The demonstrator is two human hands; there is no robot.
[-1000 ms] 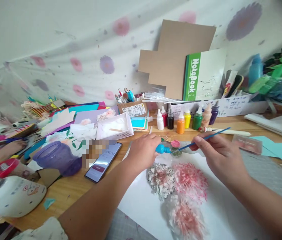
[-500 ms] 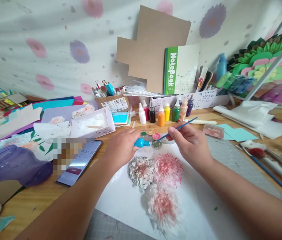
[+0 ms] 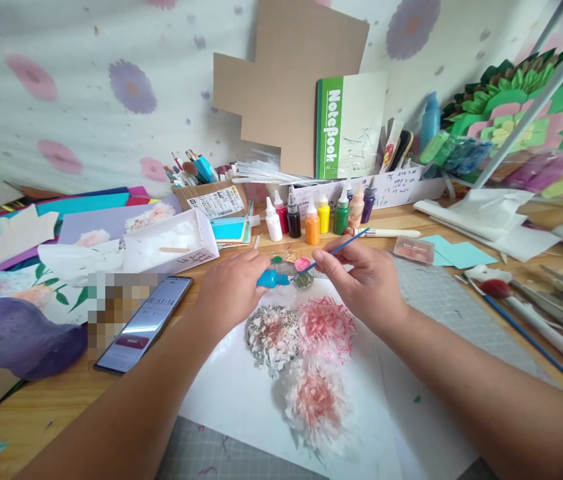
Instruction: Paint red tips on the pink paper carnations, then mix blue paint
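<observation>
My left hand (image 3: 228,287) is closed around a small blue paint bottle (image 3: 271,279), tipped on its side with the mouth pointing right. Between the thumb and fingers of my right hand (image 3: 358,277) is a thin blue paintbrush (image 3: 344,245), its tip down at the bottle's mouth. Just below the tip, a paint palette (image 3: 288,257) shows green, pink and murky dabs; my hands partly hide it. Nearer me, three ruffled paper flowers lie on white paper (image 3: 221,407): a grey-edged one (image 3: 274,337), a pink one (image 3: 326,330) and a white one with a reddish centre (image 3: 317,403).
Several paint bottles (image 3: 312,220) stand behind the palette, before a long white box (image 3: 401,190). To the left are a phone (image 3: 146,323), a white tray (image 3: 171,243) and a purple container (image 3: 16,337). Brushes and tools (image 3: 536,313) lie on the right, beside a grey cutting mat (image 3: 441,307).
The whole view has shifted, so everything sits a little further left and higher. The brush tip now meets the bottle's mouth; both hands keep their holds.
</observation>
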